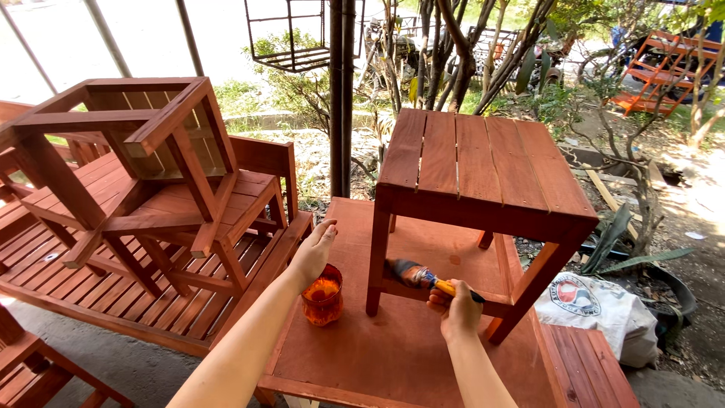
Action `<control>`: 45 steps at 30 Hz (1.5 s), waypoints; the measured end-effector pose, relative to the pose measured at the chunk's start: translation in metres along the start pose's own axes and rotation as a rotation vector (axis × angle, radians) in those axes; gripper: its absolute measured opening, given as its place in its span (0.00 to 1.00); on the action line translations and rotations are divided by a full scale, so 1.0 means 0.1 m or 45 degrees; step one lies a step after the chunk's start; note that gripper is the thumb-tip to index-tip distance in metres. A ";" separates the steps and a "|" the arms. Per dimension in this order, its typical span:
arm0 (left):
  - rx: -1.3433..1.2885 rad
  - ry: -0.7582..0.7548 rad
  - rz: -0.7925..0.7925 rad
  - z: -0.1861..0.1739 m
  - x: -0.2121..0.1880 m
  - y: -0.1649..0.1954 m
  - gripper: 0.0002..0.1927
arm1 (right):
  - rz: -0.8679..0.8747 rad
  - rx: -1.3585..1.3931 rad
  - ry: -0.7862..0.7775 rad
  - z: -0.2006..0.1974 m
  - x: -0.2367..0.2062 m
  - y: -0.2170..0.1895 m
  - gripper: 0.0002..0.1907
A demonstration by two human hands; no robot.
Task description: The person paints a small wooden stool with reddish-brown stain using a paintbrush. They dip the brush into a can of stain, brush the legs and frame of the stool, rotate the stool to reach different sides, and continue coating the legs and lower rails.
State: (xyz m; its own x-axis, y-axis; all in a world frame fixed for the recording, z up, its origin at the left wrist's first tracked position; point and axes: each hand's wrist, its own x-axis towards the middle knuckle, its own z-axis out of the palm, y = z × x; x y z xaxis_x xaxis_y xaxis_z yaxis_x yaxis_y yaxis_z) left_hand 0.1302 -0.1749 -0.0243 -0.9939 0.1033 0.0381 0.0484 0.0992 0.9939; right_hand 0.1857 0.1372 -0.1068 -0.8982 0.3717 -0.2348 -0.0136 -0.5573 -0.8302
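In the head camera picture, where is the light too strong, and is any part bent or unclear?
Head view: the top left background is washed out white by daylight; the small stool, the right hand with the paintbrush and the left hand over the orange cup are evenly lit and sharp; straight edges bow slightly near the frame borders.

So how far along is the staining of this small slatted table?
The table top and legs already look reddish-brown. In hand: the right hand holds the brush against the lower rail; the left hand hovers above the stain cup. Hidden faces can't be judged.
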 end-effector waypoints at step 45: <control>0.026 0.116 0.039 0.62 -0.31 0.18 0.28 | -1.011 -2.220 -0.167 -0.63 -0.22 -1.28 0.16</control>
State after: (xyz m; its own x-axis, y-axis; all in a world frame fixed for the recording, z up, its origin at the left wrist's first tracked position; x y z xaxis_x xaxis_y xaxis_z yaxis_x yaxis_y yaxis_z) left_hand 0.1678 -0.1150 -0.0145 -0.9968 0.0163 0.0784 0.0797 0.1172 0.9899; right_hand 0.2347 0.2475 -0.0271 -0.9320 0.0321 0.3609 -0.0610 0.9680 -0.2435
